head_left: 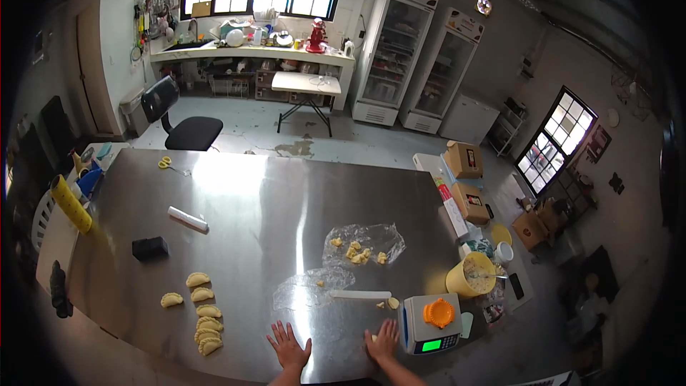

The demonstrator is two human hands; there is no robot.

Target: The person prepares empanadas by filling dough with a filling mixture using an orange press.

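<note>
On the steel table [236,243], my left hand [289,347] lies palm down with its fingers spread, holding nothing. My right hand [383,340] is beside the scale, its palm over a small piece of dough [374,338] that is mostly hidden. The scale [432,323] carries an orange mold [439,312]. Beyond my hands are a white rolling pin [362,294], a small dough round [393,303] and plastic wrap [304,289]. Farther back, dough pieces [355,252] sit on more plastic wrap. Several crimped dumplings [208,324] rest to the left.
A yellow tub [470,276] with filling and a spoon stands at the right. Boxes [470,204] line the right edge. On the left are a black block [149,248], a white roll [188,219], yellow scissors [165,162] and a yellow roll [71,204].
</note>
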